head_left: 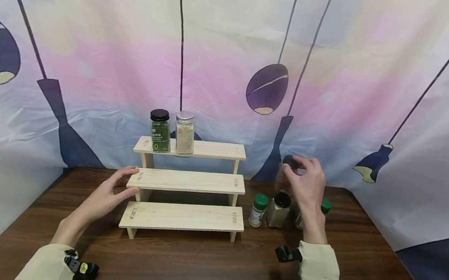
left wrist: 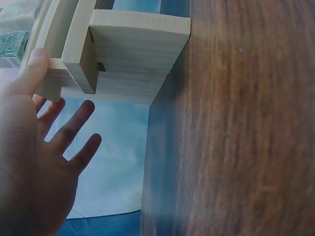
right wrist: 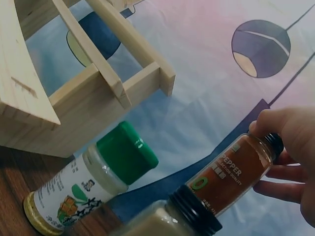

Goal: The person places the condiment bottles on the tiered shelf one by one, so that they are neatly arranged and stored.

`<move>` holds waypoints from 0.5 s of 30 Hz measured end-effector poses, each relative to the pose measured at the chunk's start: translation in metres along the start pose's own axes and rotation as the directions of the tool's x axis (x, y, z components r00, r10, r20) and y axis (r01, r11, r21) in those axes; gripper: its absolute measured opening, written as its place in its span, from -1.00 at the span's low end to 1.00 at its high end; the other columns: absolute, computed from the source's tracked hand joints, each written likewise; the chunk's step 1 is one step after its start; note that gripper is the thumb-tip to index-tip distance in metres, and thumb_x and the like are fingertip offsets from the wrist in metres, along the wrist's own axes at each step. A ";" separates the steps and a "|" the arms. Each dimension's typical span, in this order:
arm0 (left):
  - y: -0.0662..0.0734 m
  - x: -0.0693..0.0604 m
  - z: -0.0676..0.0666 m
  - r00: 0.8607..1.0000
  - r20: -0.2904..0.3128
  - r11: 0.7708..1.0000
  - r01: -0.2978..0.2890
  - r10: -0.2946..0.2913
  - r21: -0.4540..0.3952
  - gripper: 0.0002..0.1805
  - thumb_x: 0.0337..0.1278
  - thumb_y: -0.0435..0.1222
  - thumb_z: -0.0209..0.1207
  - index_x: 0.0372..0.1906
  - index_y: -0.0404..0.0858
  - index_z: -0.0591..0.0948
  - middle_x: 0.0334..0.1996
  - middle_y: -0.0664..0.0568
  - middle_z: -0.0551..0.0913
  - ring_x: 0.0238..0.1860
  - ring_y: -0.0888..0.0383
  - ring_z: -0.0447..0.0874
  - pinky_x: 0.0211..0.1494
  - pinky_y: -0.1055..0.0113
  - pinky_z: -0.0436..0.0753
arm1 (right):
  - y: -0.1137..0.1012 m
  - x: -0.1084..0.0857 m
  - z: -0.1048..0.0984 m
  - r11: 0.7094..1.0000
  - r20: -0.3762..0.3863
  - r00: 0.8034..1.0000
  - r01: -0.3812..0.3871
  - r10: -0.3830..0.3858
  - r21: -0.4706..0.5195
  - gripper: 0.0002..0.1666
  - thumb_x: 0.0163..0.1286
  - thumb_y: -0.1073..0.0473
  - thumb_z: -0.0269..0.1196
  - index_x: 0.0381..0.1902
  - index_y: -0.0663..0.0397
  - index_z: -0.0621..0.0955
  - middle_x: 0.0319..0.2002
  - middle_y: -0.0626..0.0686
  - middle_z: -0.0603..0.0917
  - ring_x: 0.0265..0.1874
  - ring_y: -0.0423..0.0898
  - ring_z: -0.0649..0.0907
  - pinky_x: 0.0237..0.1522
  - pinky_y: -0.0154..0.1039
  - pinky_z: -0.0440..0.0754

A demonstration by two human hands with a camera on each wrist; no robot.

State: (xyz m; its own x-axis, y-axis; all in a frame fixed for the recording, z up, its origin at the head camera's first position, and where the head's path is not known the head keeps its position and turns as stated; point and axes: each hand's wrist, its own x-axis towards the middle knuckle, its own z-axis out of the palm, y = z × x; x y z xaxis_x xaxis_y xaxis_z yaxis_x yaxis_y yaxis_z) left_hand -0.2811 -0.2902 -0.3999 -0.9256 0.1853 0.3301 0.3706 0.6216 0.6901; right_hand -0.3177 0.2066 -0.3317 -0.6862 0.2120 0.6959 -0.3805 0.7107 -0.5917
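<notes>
Wooden rack (head_left: 189, 180), three-stepped, is standing left of centre in the frame; it looks light, so a jolt could be enough to shift it. Left of centre, the left hand (head_left: 103, 196) is touching the left end of the middle step, its fingers spreading rather than gripping; an uneven push there would be the likeliest cause. Right of centre, the right hand (head_left: 307, 183) is pinching a pepper jar (right wrist: 234, 172) near its black lid. That jar is appearing roughly upright, its base hiding behind another jar, so whether it is resting on anything cannot be told; with the hold so high, slipping fingertips or a loose lid could be dropping it. Near the centre of the frame, a herb jar (head_left: 161, 135) and a silver-lidded jar (head_left: 185, 135) are standing on the top step, and could be toppling if the rack jerks. Right of centre, a squarish jar (head_left: 278, 213) is standing in front of the pepper jar, risking a knock from a low swing. Just left of it, a green-lidded bottle (head_left: 257, 214) is standing, liable to tip if bumped.
</notes>
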 end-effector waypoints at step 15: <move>0.000 -0.001 -0.003 1.000 0.011 1.000 0.002 -0.001 -0.024 -0.33 0.39 -0.09 0.18 0.50 -0.08 0.25 0.55 -0.19 0.10 0.25 -0.21 0.48 0.02 0.25 0.59 | -0.022 -0.002 0.012 0.994 -0.033 0.995 0.095 -0.093 0.061 -0.61 0.24 0.14 0.43 -0.01 0.21 0.73 -0.10 0.22 0.62 -0.18 0.12 0.66 -0.23 0.03 0.71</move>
State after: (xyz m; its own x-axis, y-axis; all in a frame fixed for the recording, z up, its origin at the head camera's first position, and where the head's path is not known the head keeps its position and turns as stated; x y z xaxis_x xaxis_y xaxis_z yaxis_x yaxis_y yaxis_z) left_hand -0.2799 -0.2921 -0.3984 -0.9268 0.1928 0.3222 0.3709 0.6037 0.7057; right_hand -0.3159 0.1829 -0.3249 -0.6270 0.1665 0.7610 -0.4810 0.6856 -0.5464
